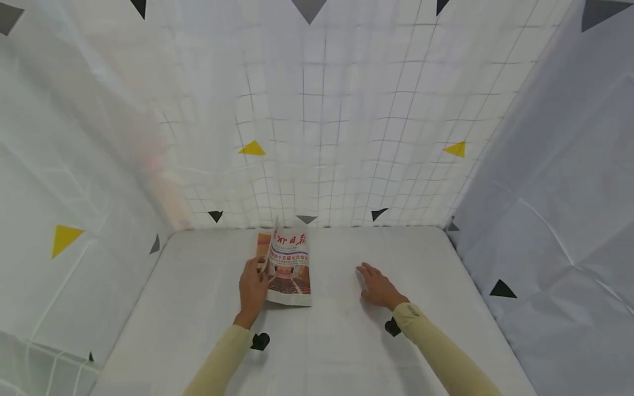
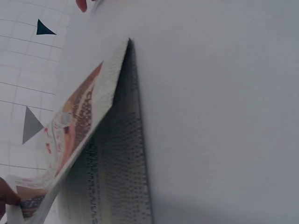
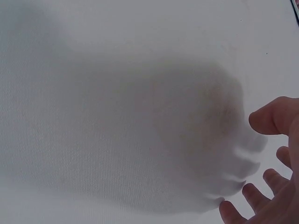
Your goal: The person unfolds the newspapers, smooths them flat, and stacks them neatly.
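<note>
A folded newspaper (image 1: pixel 289 275) with red headline characters and a colour photo lies left of centre on the white table. My left hand (image 1: pixel 253 286) pinches its left edge, and the upper layers are lifted there. In the left wrist view the newspaper (image 2: pixel 77 116) stands partly raised, with printed inner pages beneath the lifted flap; only the fingers (image 2: pixel 7 193) show at the lower left. My right hand (image 1: pixel 378 287) hovers over the table to the right of the paper, holding nothing. Its fingers (image 3: pixel 254 198) are spread and relaxed in the right wrist view, casting a shadow.
The white table (image 1: pixel 337 352) runs back to a white sheet wall (image 1: pixel 342 137) with a grid of lines. White sheets hang on both sides, marked with black, grey and yellow triangles. Dark wrist cameras (image 1: pixel 260 341) sit beneath both wrists.
</note>
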`<state>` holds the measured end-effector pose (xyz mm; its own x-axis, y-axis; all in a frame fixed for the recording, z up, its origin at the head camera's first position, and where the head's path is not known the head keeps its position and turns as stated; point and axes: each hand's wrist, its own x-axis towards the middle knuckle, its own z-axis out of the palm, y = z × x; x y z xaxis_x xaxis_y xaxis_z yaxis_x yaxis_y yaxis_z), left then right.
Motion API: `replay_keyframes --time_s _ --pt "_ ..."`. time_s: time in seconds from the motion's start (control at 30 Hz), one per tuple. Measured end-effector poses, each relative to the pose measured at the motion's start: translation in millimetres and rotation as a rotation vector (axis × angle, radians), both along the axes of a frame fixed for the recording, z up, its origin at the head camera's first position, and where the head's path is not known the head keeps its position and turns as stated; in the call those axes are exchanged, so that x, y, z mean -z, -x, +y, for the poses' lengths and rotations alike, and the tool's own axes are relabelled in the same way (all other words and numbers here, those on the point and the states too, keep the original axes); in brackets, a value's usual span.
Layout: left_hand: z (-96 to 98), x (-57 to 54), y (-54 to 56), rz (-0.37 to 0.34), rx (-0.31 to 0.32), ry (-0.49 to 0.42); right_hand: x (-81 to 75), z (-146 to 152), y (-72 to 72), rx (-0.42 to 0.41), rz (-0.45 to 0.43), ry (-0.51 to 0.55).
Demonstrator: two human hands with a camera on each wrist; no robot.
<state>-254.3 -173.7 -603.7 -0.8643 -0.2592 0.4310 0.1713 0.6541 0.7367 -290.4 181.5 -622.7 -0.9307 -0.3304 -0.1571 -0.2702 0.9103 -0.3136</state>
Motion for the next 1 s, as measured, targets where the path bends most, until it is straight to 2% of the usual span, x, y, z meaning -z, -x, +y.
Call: replay_keyframes --time_s 0.2,0.4,0.6,0.87,1.0 --pt "10.3 -15.7 1.6 -0.002 0.012 -0.060 3.4 2 0.0 -0.012 0.000 0.005" --pt "19.6 -28.7 5.3 0.018 0.026 -0.048 6.1 1 -0.4 -0.006 -0.010 0.015" --pt "29.3 -32.7 10.7 0.072 0.055 -0.048 2.6 2 -2.1 0.001 0.004 0.021" --pt "40.2 -39.6 10.6 0.071 0.096 -0.073 -1.6 1 -5.6 0.013 -0.024 0.050" --pt "46.5 -42.1 11.8 0.116 0.105 -0.057 -3.4 0 -5.7 0.018 -0.021 0.069"
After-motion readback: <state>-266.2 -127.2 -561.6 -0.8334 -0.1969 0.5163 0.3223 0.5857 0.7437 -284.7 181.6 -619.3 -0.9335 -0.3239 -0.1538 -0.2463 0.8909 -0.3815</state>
